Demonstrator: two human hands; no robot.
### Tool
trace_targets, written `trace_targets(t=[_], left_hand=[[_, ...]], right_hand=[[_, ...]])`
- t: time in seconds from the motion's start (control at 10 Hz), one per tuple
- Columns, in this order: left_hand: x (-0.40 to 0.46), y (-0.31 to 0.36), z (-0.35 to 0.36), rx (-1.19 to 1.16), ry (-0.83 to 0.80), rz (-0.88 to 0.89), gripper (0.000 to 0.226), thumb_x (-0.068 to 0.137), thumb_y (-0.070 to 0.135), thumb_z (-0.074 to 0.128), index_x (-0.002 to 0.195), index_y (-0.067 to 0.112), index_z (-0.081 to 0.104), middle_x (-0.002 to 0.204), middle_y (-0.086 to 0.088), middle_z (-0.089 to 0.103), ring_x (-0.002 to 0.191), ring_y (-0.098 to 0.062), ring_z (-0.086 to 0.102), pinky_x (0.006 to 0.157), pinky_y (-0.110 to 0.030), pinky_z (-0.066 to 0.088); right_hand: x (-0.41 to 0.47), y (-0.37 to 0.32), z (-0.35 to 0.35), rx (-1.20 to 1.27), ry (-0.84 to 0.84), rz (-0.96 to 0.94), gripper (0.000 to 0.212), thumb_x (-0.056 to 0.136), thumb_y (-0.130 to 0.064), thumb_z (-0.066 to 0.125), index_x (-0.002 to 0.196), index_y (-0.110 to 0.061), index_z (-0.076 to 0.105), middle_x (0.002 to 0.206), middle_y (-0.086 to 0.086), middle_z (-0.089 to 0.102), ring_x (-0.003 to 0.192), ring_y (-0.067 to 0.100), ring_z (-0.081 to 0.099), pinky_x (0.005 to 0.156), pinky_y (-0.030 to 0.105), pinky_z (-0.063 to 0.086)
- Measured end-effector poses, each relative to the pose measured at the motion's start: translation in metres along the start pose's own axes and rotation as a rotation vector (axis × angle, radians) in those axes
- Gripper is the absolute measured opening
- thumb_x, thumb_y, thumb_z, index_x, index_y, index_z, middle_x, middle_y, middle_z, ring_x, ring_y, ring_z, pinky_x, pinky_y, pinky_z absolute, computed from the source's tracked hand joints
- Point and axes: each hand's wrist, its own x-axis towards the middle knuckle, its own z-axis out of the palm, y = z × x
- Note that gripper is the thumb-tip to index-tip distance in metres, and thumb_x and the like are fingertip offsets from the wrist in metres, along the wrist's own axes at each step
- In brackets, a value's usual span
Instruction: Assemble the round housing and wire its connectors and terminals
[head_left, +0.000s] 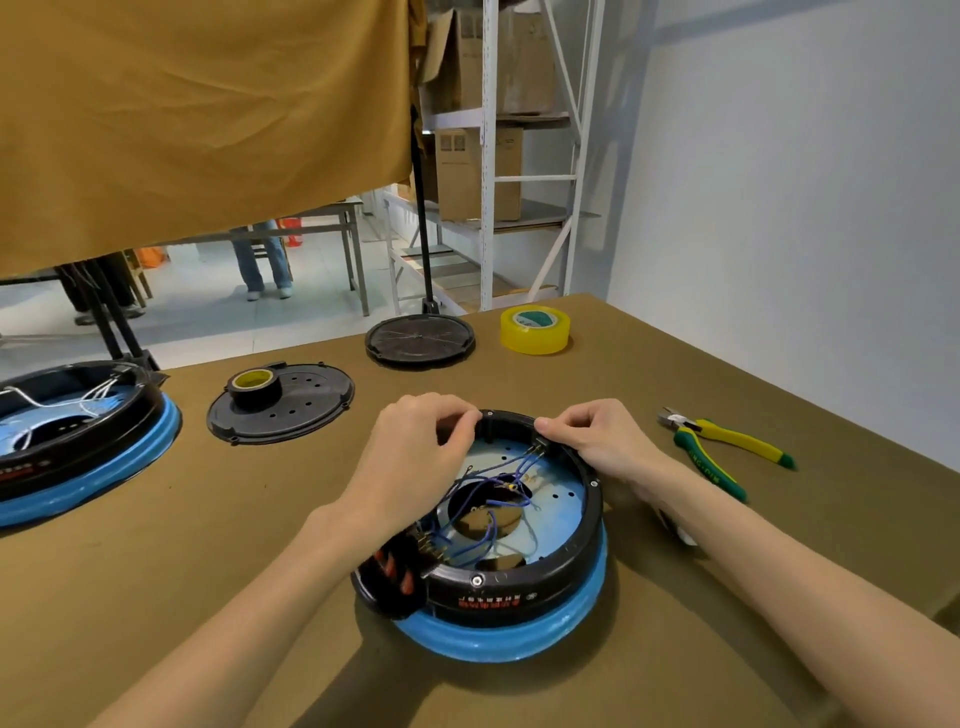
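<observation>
Round housing (519, 587), black ring on a blue base, sits lower centre of the frame on the olive tabletop (156, 571), nearest the camera, open side up. Inside: a pale plate with holes and tangled blue wires (493, 488); a black connector block (397, 571) with red parts at its lower left rim. Left hand (415, 457) lies over the upper left rim, fingers curled, thumb and forefinger pinched at the rim's top edge; what sits in that grip is too small to tell. Right hand (597, 441) rests on the upper right rim, fingers curled, thumb tip pressed to the rim beside a small terminal piece; whether it pinches anything I cannot tell. Right of centre: green-and-yellow pliers (727, 447), apart from the housing. Upper centre: yellow tape roll (535, 330) just beside a black round lid (420, 338). Left of that: perforated black disc (291, 410) carrying 1 small tape roll (254, 387). Far left edge: a second housing (78, 441) with white wires inside.
</observation>
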Motion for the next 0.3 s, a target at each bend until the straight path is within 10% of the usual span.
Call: trace_targets(t=[0.3], left_hand=[[-0.062, -0.026, 0.003, -0.248, 0.112, -0.226, 0.032, 0.105, 0.036, 0.053, 0.136, 0.030, 0.061, 0.140, 0.021, 0.050, 0.132, 0.005, 0.042, 0.112, -0.027, 0.034]], right_hand=[[0.006, -0.004, 0.009, -0.079, 0.236, -0.032, 0.025, 0.087, -0.043, 0.079, 0.084, -0.018, 0.079, 0.084, -0.005, 0.074, 0.088, 0.014, 0.069, 0.073, 0.027, 0.053]])
